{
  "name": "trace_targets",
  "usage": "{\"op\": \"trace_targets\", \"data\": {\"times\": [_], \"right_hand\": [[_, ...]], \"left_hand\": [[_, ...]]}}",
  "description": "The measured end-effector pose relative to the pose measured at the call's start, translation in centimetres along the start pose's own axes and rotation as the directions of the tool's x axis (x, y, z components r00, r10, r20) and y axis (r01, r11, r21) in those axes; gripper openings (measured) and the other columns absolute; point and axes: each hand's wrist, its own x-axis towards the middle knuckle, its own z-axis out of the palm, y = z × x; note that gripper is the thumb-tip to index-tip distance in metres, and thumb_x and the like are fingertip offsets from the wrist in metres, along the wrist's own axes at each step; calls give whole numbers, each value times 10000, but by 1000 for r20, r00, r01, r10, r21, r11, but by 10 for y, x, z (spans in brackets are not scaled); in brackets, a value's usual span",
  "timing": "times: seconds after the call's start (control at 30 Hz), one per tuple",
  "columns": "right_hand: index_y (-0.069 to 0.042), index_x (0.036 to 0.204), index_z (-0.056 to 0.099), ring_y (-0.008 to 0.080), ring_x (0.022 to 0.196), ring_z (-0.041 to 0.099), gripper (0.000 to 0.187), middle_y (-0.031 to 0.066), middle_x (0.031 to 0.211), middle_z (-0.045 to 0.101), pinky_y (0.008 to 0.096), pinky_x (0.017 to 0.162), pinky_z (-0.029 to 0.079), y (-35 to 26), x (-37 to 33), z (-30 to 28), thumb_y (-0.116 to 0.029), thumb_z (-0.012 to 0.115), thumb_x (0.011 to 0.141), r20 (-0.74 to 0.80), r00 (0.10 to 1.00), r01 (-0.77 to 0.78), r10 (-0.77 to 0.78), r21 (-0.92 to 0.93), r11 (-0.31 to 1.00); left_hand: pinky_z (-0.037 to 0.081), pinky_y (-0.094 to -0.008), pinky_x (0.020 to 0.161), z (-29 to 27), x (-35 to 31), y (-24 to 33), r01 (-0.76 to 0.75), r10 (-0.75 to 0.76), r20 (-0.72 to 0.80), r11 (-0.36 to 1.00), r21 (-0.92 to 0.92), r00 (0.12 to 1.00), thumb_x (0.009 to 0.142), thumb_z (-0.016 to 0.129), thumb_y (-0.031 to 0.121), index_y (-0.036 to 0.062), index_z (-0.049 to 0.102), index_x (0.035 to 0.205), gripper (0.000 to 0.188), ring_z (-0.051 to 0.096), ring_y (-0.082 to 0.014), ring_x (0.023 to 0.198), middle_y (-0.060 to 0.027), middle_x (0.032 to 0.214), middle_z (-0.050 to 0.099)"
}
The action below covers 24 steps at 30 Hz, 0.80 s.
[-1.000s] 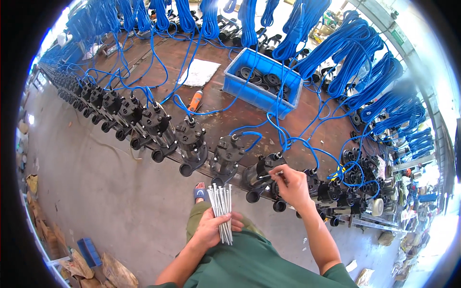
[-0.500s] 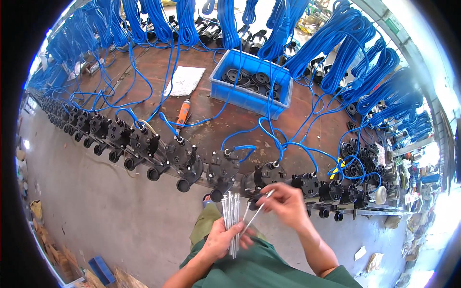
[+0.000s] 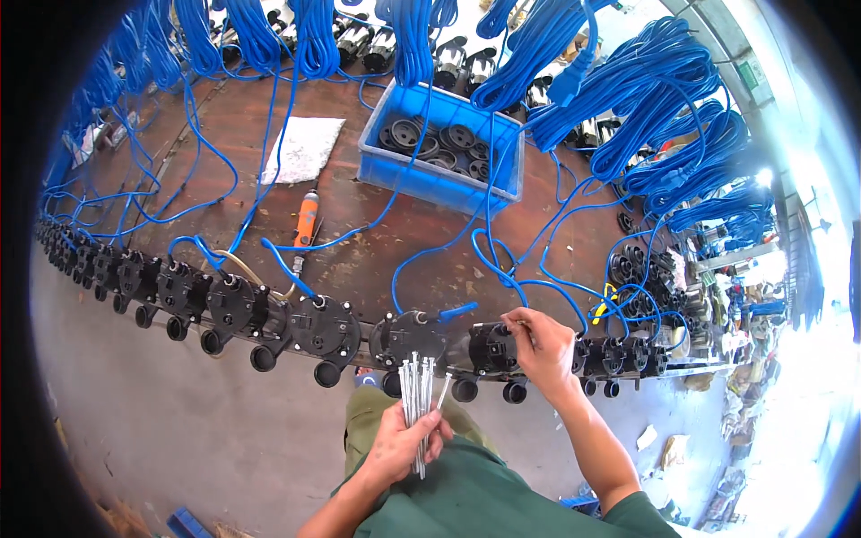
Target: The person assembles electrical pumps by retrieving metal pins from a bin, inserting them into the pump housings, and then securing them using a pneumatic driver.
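Bundle of long silvery bolts (image 3: 416, 405) upright in the closed left hand (image 3: 400, 444), right hand (image 3: 541, 345) pinching one thin bolt at a black pump housing (image 3: 491, 348) on the bench's near edge (image 3: 359, 357)

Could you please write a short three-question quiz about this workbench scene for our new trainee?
1. True or false: the left hand holds a bundle of long metal screws.
2. Which thing does the right hand touch? A) the orange power screwdriver B) a black pump housing at the bench edge C) the blue bin
3. Fill in: the blue bin holds round black ____.

Key
1. True.
2. B; the fingers rest on the housing's top.
3. Parts; they look like discs or covers, though what they are exactly cannot be told.
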Motion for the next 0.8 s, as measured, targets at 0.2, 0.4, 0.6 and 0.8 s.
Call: {"op": "trace_targets", "data": {"times": [0.2, 0.4, 0.6, 0.8], "right_hand": [[-26, 944, 669, 311, 675, 674, 111, 137, 772, 679, 357, 597, 523, 0, 7, -4, 10, 713, 849, -17, 997, -69, 69, 11, 998], [-12, 1159, 629, 303, 937, 646, 359, 110, 1136, 661, 395, 754, 563, 16, -2, -1, -45, 724, 814, 282, 921, 321, -269, -158, 934], [-12, 1489, 331, 182, 808, 659, 928, 108, 1062, 705, 319, 719, 537, -10, -50, -47, -228, 870, 765, 556, 826, -408, 96, 471, 782], [8, 1071, 655, 106, 719, 691, 144, 96, 819, 752, 271, 643, 552, 54, -47, -84, -31, 677, 934, 389, 867, -498, 312, 698, 515]], "left_hand": [[457, -275, 449, 7, 2, -1, 14, -13, -24, 999, 29, 1000, 1003, 562, 69, -25, 536, 1121, 153, 587, -161, 540, -171, 826, 662], [469, -271, 476, 22, 4, -23, -41, 42, -27, 999, 26, 999, 1011, 547, 76, -36, 534, 1142, 172, 590, -154, 556, -157, 852, 668], [569, -307, 562, 69, 11, -48, -89, 89, 21, 996, -17, 996, 1028, 535, 74, -32, 506, 1227, 228, 692, -216, 683, -175, 888, 688], [542, -312, 485, 111, 17, -81, -57, 68, -170, 996, 69, 983, 1021, 562, 114, -16, 541, 1159, 190, 660, -224, 594, -186, 849, 680]]}}
